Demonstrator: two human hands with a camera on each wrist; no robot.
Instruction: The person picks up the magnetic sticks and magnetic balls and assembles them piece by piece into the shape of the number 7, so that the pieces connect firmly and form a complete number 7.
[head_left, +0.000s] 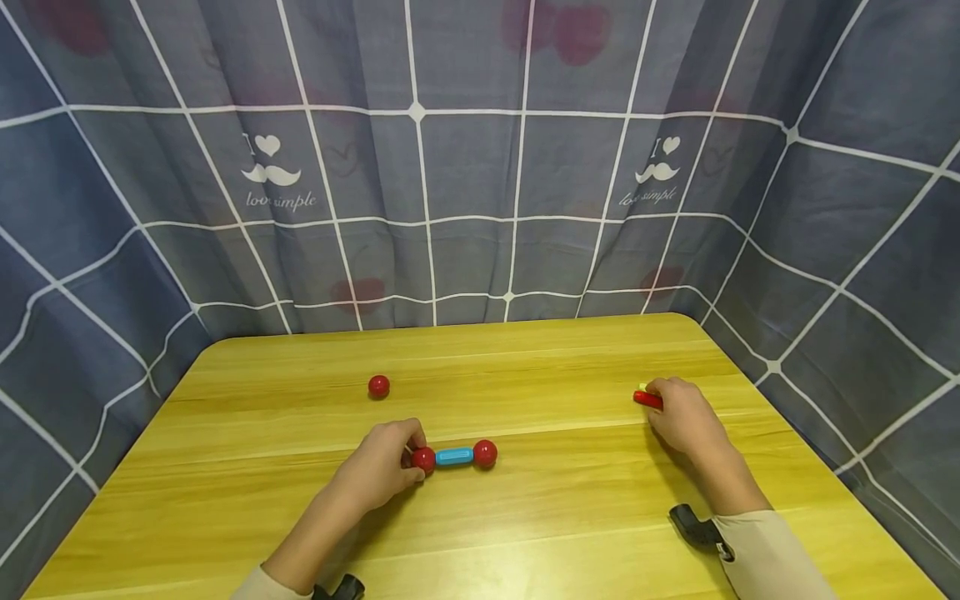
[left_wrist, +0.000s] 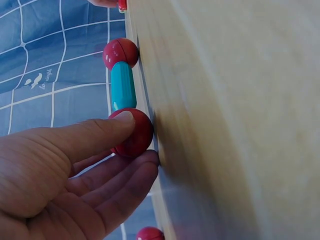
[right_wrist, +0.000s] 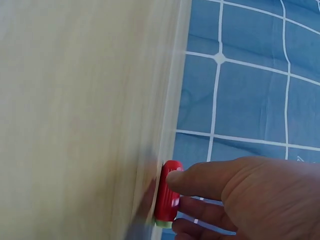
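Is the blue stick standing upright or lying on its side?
On its side: in the head view, the blue stick runs along the tabletop between a red ball the left hand pinches and a second red ball.

Gridded curtain (head_left: 468, 175) behind wooden table (head_left: 570, 517)

The high head view faces forward-down; closer wrist views share its table (head_left: 570, 525).
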